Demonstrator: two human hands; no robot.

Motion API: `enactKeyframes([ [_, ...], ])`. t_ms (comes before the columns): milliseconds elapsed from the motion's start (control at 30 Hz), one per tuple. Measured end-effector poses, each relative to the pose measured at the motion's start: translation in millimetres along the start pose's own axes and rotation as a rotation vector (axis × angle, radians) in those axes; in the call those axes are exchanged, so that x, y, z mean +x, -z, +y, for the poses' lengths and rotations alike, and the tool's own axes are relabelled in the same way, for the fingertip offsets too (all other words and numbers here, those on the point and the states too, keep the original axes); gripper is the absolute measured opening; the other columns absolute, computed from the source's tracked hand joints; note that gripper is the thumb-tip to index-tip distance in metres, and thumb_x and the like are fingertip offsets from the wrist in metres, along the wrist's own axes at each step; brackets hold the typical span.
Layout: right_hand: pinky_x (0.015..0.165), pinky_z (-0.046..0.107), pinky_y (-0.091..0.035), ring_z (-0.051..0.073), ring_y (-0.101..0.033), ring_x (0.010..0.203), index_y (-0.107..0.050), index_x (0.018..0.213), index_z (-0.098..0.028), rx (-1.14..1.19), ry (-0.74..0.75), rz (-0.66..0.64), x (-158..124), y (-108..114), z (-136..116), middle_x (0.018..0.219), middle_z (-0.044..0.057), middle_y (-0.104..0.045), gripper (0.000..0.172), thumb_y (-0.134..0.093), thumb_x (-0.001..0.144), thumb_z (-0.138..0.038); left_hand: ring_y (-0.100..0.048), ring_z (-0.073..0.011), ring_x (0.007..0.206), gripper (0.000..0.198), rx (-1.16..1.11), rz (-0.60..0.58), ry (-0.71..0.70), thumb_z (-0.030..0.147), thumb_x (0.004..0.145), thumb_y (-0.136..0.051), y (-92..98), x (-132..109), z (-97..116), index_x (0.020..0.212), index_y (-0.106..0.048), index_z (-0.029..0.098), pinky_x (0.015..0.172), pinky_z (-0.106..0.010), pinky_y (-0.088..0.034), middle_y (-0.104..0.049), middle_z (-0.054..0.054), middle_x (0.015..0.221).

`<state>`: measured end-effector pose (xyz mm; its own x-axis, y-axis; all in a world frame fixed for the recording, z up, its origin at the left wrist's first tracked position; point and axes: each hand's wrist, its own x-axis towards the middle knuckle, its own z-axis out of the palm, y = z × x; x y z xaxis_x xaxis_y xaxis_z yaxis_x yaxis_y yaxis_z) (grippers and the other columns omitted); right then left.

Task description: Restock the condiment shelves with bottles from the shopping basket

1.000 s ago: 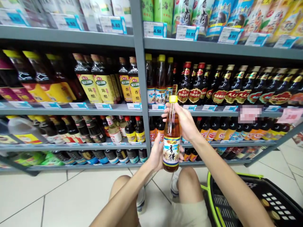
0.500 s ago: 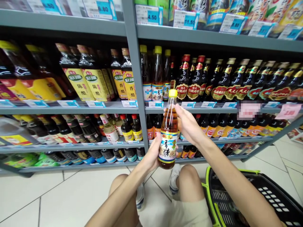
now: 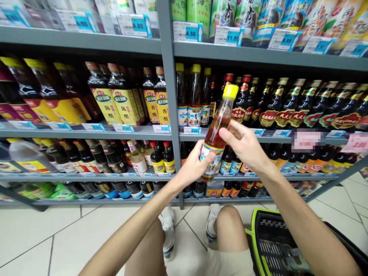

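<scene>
A glass vinegar bottle (image 3: 217, 132) with a yellow cap and a blue, white and yellow label is held up before the shelves, its top tilted to the right. Round its lower part, over the label, my left hand (image 3: 198, 161) is closed. My right hand (image 3: 243, 143) grips the bottle higher up, thumb across the glass below the neck. Behind it on the middle shelf stand similar yellow-capped bottles (image 3: 195, 99), and to their right a row of dark bottles with red labels (image 3: 267, 111).
Grey shelves (image 3: 115, 134) full of bottles span the view, with price tags along their edges. Yellow-labelled vinegar bottles (image 3: 105, 103) stand left of the upright post (image 3: 169, 76). A black and green shopping basket (image 3: 254, 222) sits on the tiled floor at my right, a clear package (image 3: 296, 258) inside.
The bottle has gone from nearly upright to tilted right and has risen, its label now partly covered by my left hand. My right hand has shifted right. The view has moved slightly.
</scene>
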<state>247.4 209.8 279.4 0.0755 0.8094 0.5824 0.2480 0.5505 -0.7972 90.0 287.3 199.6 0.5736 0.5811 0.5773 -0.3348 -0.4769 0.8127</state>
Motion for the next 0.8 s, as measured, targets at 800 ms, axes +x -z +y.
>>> enactKeyframes([
  [800,0.114,0.054,-0.056,0.032,-0.06,0.137,-0.054,0.15,-0.026,-0.571,0.413,-0.019,107.0,36.6,16.0,0.151,0.012,-0.057,0.052,-0.062,0.099,-0.031,-0.068,-0.023,0.115,0.058,0.588,0.1,-0.426,0.021,0.088,-0.079,51.5,147.3,26.1,0.143,-0.064,0.019,0.105,-0.044,-0.059,-0.069,-0.011,0.129],
])
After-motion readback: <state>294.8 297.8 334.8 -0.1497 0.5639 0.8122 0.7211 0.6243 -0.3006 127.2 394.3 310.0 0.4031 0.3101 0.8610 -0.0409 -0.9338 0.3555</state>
